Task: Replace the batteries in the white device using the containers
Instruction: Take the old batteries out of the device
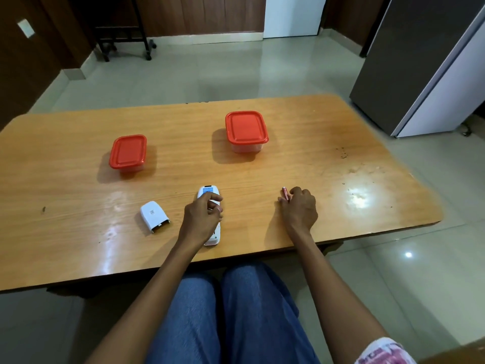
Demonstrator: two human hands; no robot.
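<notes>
The white device (pixel 207 191) lies lengthwise on the wooden table (pixel 78 195) near its front edge. My left hand (pixel 203 215) rests on its middle, fingers curled over the battery bay, which is hidden. Its detached white back cover (pixel 153 216) lies to the left. My right hand (pixel 299 207) sits on the table to the right, fingertips pinching a red battery (pixel 285 193) that points away from me. Two clear containers with shut orange lids stand farther back: a smaller one (pixel 128 152) on the left, a larger one (pixel 246 130) right of centre.
My knees in blue jeans are under the table's front edge. A grey and white cabinet (pixel 433 69) stands on the tiled floor at the right. A black wheeled frame (pixel 123 35) stands by the far wall.
</notes>
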